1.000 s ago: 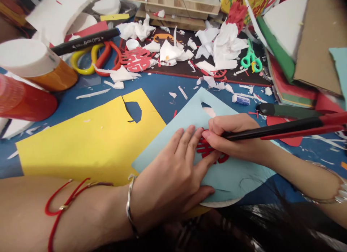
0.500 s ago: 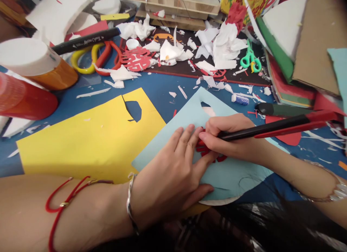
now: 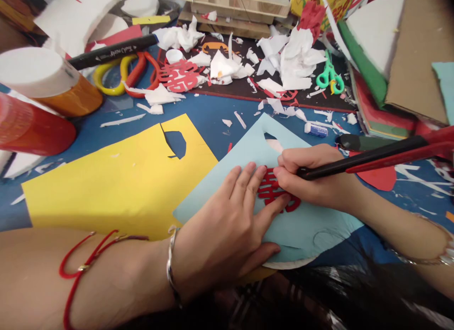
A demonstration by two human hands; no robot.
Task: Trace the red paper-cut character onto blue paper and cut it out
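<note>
My left hand (image 3: 230,221) lies with its fingers outstretched on a light blue sheet of paper (image 3: 312,230), its fingertips and thumb on a red paper cut-out (image 3: 268,192) with openwork strokes. In my right hand (image 3: 319,183) is a black pen with a red end (image 3: 379,159), pinched near its tip. Fingers hide the pen's point, which is at the right edge of the red cut-out. Near its top corner the blue sheet has a leaf-shaped hole. To the left is a yellow sheet (image 3: 117,188) with a hole cut in it.
Paint jars, one red (image 3: 39,126) and one orange (image 3: 81,96), stand at left beside a black marker (image 3: 113,51) and red-yellow scissors (image 3: 138,74). White scraps (image 3: 298,60) and green scissors (image 3: 329,74) lie behind. An eraser (image 3: 315,129) and cardboard (image 3: 418,60) are at right.
My right hand and the pen have moved slightly right, uncovering more of the red cut-out. My left hand stays in place.
</note>
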